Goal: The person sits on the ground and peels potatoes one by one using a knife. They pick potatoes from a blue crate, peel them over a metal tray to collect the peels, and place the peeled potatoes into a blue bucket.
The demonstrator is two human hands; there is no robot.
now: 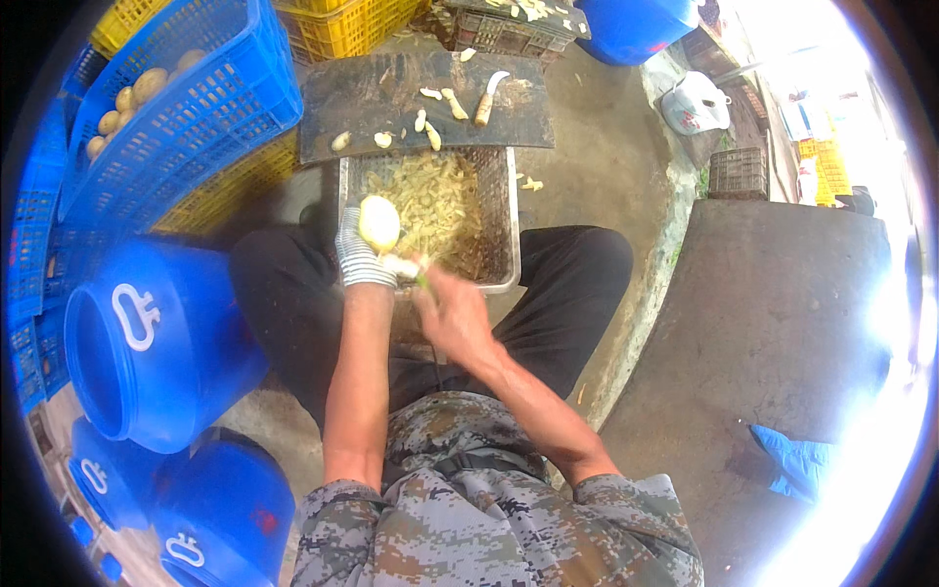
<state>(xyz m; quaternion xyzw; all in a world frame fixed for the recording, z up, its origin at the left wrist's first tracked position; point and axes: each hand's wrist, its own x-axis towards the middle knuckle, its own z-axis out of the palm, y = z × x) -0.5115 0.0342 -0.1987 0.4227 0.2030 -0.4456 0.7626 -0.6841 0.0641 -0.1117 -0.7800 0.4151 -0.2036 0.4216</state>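
Note:
My left hand point(361, 249), in a striped glove, holds a pale peeled potato point(379, 222) over the near left part of a plastic crate point(513, 220). My right hand point(456, 312) is bare and blurred, closed around a peeler point(408, 267) with a bit of green at its handle, just below the potato. Many peelings point(433, 209) lie in the crate. Beyond it, a dark board point(352, 95) carries a curved knife with a wooden handle point(484, 108) and several peel scraps point(455, 105).
At the left, a blue crate point(213, 95) holds unpeeled potatoes point(150, 85), with blue barrels point(198, 337) nearer me. Yellow crates point(323, 33) stand at the far side. A white bucket point(693, 103) and a dark slab point(763, 308) are at the right, with blue cloth point(796, 458) on the slab.

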